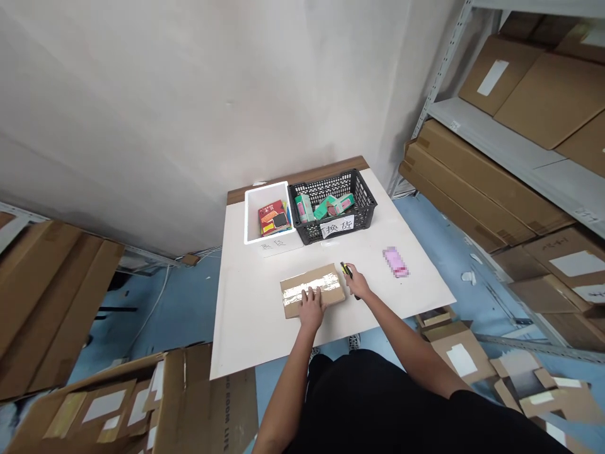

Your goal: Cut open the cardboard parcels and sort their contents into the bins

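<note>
A small brown cardboard box [338, 294] lies near the front of the white table [250, 334], with shiny clear tape running along its top. My left hand [312, 308] rests on the box, its fingers spread over the tape and the near edge. At the box's right end, my right hand [358, 283] is closed round a box cutter [347, 271] with a black and yellow body. Its front end points up and left, beside the box's right side. Whether the blade is out is too small to tell.
Behind the box stand a white foam bin [246, 217] with colourful packages and a black plastic basket [371, 211] with green boxes. A blurred pink item [396, 262] lies to the right. Shelves of cartons [472, 183] flank the table; open cartons [189, 391] stand on the floor.
</note>
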Demonstrator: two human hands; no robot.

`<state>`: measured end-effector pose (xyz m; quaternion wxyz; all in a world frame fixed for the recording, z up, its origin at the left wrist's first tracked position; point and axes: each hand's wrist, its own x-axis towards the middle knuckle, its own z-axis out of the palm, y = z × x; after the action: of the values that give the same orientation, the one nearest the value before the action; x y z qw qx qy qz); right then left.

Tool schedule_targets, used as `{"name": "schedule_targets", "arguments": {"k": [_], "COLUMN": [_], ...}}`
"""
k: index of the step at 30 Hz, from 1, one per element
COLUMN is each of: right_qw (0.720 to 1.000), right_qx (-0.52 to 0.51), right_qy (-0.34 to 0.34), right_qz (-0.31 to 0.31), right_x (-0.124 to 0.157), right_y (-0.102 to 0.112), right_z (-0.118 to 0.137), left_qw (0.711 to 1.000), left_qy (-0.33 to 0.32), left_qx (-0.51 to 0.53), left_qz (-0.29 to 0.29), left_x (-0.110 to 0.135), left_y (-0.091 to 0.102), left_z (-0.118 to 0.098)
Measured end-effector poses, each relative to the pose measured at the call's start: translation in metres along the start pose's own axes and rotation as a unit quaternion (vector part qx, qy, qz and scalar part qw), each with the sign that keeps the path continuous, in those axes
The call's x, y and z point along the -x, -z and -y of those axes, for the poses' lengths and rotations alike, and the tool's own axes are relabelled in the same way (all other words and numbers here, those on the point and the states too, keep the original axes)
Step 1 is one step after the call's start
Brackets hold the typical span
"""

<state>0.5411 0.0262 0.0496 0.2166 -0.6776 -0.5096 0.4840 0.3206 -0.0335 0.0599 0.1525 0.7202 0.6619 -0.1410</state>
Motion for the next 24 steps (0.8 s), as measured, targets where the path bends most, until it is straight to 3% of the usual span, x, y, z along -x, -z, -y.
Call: {"name": "schedule_targets", "arguments": {"k": [5, 13, 24], "right_qw": [0.996, 0.986, 0.991], "right_qx": [0.038, 0.135, 0.026], "right_qy": [0.020, 0.007, -0.060], "right_qz": [0.078, 0.099, 0.116], "right_x": [0.013, 0.012, 0.034], "right_y": [0.013, 0.014, 0.018], "right_z": [-0.001, 0.015, -0.006], "left_qw": [1.000, 1.000, 0.999], "left_qy": [-0.004, -0.002, 0.003], "left_qx": [0.001, 0.019, 0.031], "left_qz": [0.003, 0.009, 0.013], "left_x": [-0.003, -0.007, -0.005], "left_y": [-0.005, -0.007, 0.000], "left_z": [0.002, 0.004, 0.002]}}
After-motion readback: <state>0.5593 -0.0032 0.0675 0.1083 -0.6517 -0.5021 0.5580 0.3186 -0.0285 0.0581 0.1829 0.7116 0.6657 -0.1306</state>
